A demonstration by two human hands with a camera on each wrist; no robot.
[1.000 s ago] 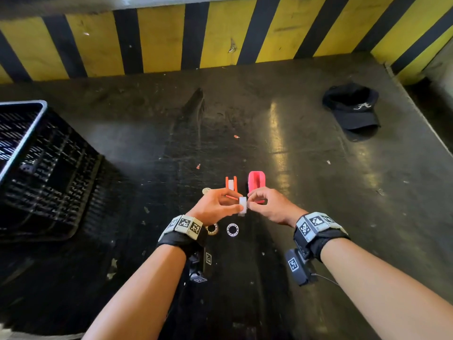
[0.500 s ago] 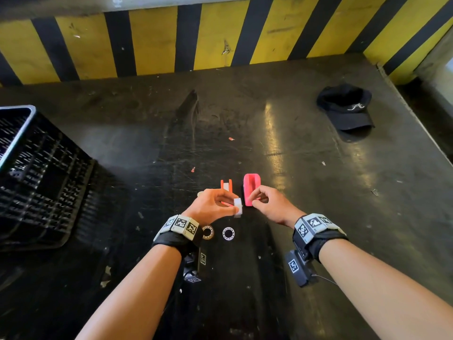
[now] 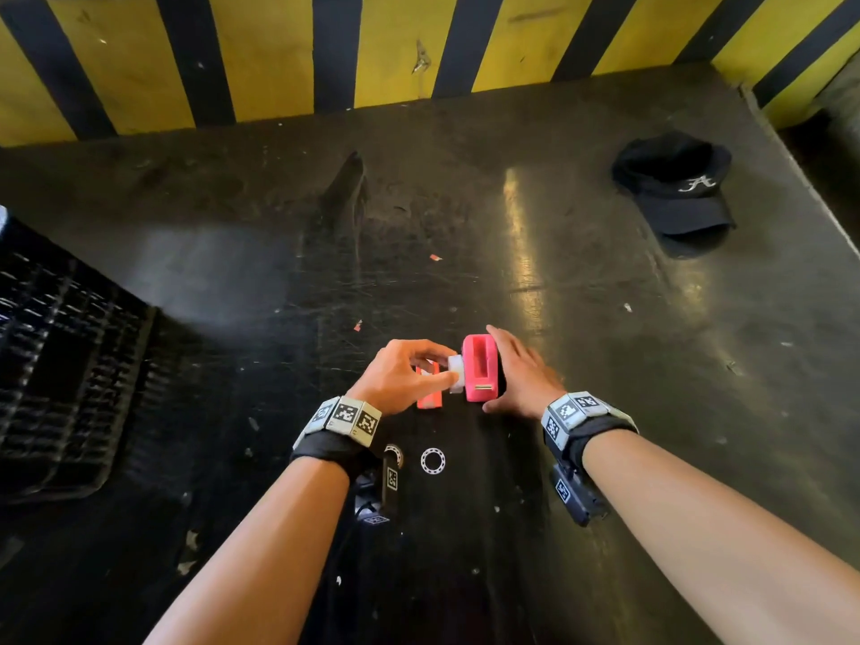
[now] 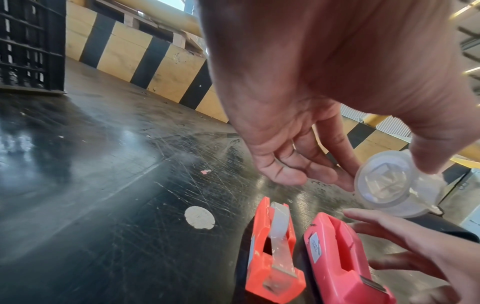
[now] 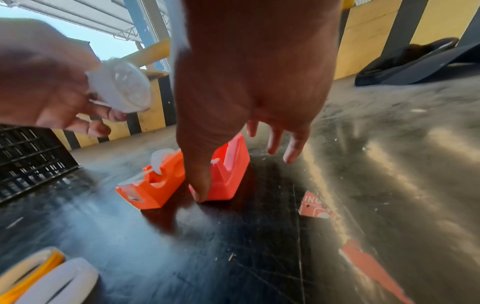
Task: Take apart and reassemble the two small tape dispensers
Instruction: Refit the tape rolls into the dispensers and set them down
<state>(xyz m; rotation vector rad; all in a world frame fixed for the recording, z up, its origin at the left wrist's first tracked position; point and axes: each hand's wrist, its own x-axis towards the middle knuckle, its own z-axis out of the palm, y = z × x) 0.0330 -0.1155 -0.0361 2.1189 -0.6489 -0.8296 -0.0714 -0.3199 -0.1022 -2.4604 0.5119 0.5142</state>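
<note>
My left hand (image 3: 444,371) pinches a small clear tape roll (image 3: 456,375) between thumb and fingers, just left of the pink dispenser (image 3: 481,367) and a little above the floor. The pink dispenser's slot looks empty. My right hand (image 3: 505,371) lies along the dispenser's right side with straight, spread fingers. Its thumb (image 5: 200,185) touches the near end of the pink dispenser (image 5: 231,170). The orange dispenser (image 4: 272,257) stands beside the pink dispenser (image 4: 342,263) on the left, with a tape roll in it. In the left wrist view the held tape roll (image 4: 384,181) hangs above both.
Two small rings (image 3: 433,460) lie on the dark scratched floor near my left wrist. A black crate (image 3: 60,365) stands at the left and a black cap (image 3: 675,188) at the far right. A yellow-and-black striped wall (image 3: 419,48) closes the back.
My right hand has let go of the tape roll and moved to the pink dispenser. My left hand has carried the roll forward, next to that dispenser.
</note>
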